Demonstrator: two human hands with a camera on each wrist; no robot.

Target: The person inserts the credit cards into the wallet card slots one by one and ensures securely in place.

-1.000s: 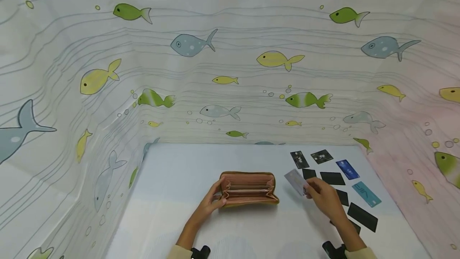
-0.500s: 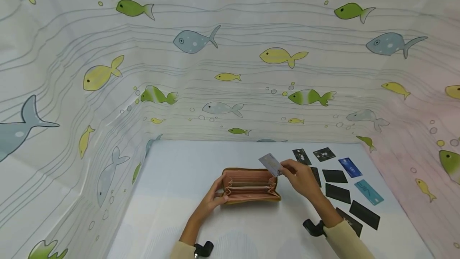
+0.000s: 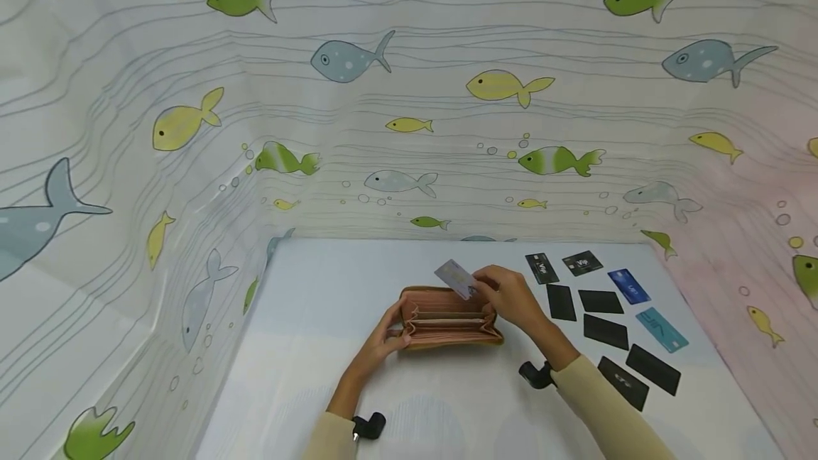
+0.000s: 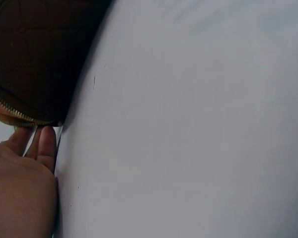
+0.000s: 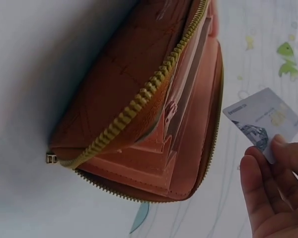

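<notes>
L hand grips wallet at end – braced open on table. R hand pinches card over far slots – angled for entry.

"Vip" on two black cards; print on the silver card unreadable

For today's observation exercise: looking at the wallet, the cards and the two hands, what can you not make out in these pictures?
- Print on the silver card: too small and blurred, partly covered by the right hand.
- Faces of the black cards on the table: too small in the head view.
- Wallet pocket contents: hidden by its dividers.
- Left hand fingertips: hidden behind the wallet; cut off by the edge in the left wrist view.
</notes>
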